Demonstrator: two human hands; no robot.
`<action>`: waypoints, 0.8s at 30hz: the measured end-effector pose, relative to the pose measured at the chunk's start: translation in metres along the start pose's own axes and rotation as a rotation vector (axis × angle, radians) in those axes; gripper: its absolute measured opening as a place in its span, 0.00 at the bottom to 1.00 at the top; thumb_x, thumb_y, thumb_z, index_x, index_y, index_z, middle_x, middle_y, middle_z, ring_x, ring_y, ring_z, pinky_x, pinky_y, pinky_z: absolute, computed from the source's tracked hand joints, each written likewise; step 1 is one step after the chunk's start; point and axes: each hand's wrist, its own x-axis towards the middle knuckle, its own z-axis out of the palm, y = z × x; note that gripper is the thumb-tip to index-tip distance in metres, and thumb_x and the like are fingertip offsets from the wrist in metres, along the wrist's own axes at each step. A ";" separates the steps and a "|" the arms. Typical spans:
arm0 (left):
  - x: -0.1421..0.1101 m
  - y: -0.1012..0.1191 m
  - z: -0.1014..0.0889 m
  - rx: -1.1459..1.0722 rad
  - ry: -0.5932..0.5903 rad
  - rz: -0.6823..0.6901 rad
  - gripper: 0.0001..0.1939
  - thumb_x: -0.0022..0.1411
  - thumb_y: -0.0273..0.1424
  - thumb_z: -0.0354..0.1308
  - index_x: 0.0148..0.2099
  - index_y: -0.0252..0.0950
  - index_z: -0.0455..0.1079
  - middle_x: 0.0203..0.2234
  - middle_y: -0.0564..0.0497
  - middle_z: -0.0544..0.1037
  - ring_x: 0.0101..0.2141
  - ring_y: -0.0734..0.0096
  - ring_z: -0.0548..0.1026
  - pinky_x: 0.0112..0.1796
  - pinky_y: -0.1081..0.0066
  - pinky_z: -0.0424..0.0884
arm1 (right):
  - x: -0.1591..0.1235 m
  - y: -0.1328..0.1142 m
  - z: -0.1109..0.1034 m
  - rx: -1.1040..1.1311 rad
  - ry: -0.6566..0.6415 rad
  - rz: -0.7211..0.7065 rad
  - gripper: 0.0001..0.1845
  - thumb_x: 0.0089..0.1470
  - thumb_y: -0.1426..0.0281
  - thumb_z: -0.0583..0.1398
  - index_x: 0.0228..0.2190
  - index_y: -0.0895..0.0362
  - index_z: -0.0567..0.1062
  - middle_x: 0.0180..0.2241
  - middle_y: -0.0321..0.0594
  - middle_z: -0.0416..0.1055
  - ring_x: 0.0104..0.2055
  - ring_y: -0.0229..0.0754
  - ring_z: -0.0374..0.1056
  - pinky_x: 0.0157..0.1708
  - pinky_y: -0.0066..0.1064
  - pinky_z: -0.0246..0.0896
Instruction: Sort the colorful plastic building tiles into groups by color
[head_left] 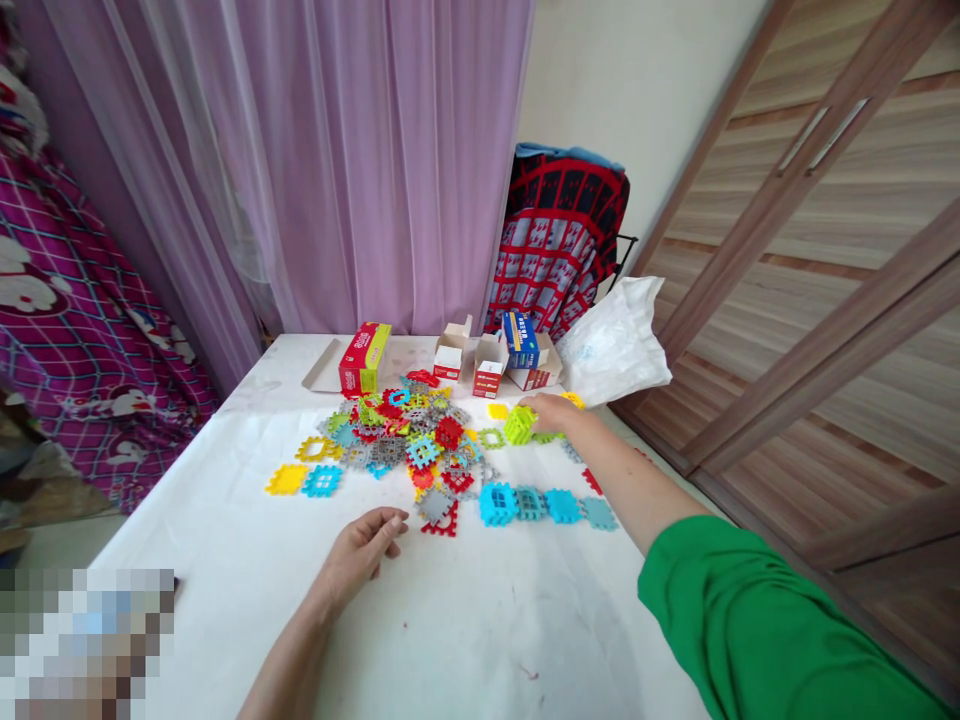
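Observation:
A heap of small plastic waffle-grid building pieces (405, 435) in red, yellow, blue, grey and green lies on the white-covered table (480, 620). My right hand (553, 412) is at the far right of the heap, with its fingers over a lime-green cube of joined pieces (520, 425). Below it, a row of blue and teal pieces (547, 506) lies linked together. My left hand (364, 552) rests on the table with loosely curled fingers, holding nothing. It is just short of a grey piece and a red piece (439, 520) at the heap's near edge.
A red and green box (365, 360) and several small opened cartons (489, 365) stand along the far table edge. A white plastic bag (611, 340) sits past the far right corner. Curtains, a patterned bedspread and wooden sliding doors surround the table.

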 end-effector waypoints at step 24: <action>0.003 -0.005 0.001 -0.048 0.027 0.033 0.26 0.46 0.51 0.61 0.38 0.35 0.73 0.29 0.49 0.76 0.22 0.77 0.70 0.15 0.80 0.57 | -0.100 -0.082 0.013 0.316 0.081 -0.231 0.14 0.55 0.72 0.56 0.42 0.53 0.77 0.38 0.40 0.76 0.37 0.39 0.71 0.39 0.29 0.65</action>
